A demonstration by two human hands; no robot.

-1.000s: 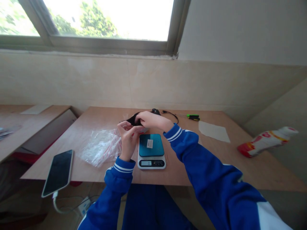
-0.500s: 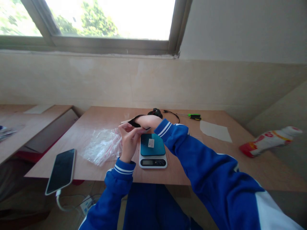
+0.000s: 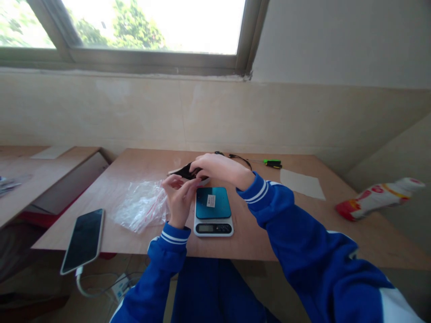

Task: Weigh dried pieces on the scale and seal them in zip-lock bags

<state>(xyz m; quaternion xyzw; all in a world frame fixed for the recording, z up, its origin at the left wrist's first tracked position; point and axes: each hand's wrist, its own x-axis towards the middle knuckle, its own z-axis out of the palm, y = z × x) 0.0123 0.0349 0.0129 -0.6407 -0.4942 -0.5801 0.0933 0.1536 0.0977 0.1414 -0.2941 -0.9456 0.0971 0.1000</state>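
Beyond the kitchen scale lies a black, pale-edged thing, perhaps an open box or pouch; my hands cover much of it. My left hand is closed at its near edge, thumb and fingers pinched together there. From the right, my right hand reaches over it with fingers bent down onto the black part; their tips are partly hidden. Just in front of both hands stands the white kitchen scale, its blue-green plate bearing a small white label.
Left of the scale lies a clear plastic zip bag. A phone with a white cable overhangs the table's left front edge. To the right are a black cable, green-and-black screwdrivers, a sheet of paper and a tilted bottle.
My right hand and forearm have shifted to the right and the wrist has straightened, so more of the hand shows. My left hand stays almost in place.
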